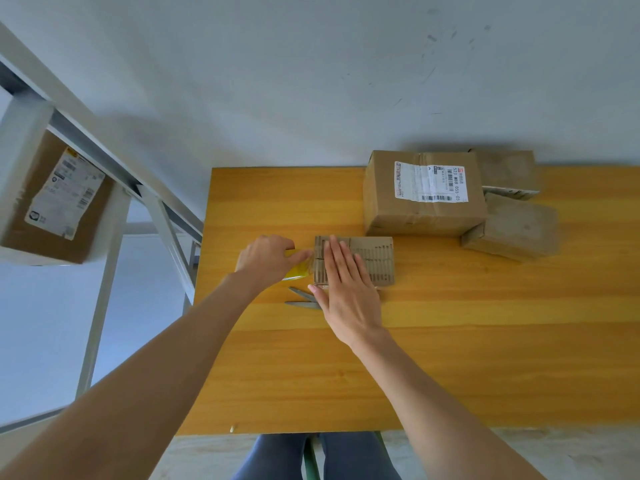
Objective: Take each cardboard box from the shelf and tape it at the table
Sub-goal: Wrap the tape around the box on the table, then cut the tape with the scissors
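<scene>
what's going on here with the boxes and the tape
A person is taping a small cardboard box on the yellow table. The left hand holds a yellow tape roll at the box's left end, while the right hand lies flat on its top. Scissors lie on the table beside the right hand. A larger labelled box and a plain box sit at the far right. Another box waits on the shelf.

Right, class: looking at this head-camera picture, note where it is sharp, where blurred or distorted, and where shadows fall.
Head view: the labelled box is sharp; the shelf box at the left edge is smeared; the shelf frame leans from wide-angle distortion; a soft shadow falls on the wall above the labelled box; no harsh glare.
</scene>
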A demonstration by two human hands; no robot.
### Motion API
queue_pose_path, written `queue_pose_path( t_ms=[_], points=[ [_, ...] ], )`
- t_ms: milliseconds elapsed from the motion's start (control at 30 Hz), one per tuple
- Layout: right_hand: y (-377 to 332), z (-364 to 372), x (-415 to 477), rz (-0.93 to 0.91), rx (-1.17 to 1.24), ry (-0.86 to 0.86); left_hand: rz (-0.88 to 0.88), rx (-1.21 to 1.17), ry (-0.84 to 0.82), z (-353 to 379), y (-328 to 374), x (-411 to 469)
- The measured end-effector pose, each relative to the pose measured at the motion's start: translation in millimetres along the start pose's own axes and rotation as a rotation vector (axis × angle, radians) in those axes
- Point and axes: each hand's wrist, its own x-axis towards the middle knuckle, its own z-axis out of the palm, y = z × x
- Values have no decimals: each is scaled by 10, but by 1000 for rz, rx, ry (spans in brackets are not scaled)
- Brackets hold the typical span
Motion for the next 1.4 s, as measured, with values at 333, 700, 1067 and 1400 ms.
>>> queue_pose_path(
  t_ms=[333,700,1067,1400],
  points=[
    [66,43,101,-171,-97,107,29,-21,12,8,-1,-10],
    [104,73,107,-190,-112,111,204,-177,-108,-60,-240,39],
    [169,49,91,-243,-48,140,224,-13,-194,-105,-279,112],
    [436,-77,-496,-300,-79,237,242,-44,-206,-192,-256,87]
  ],
)
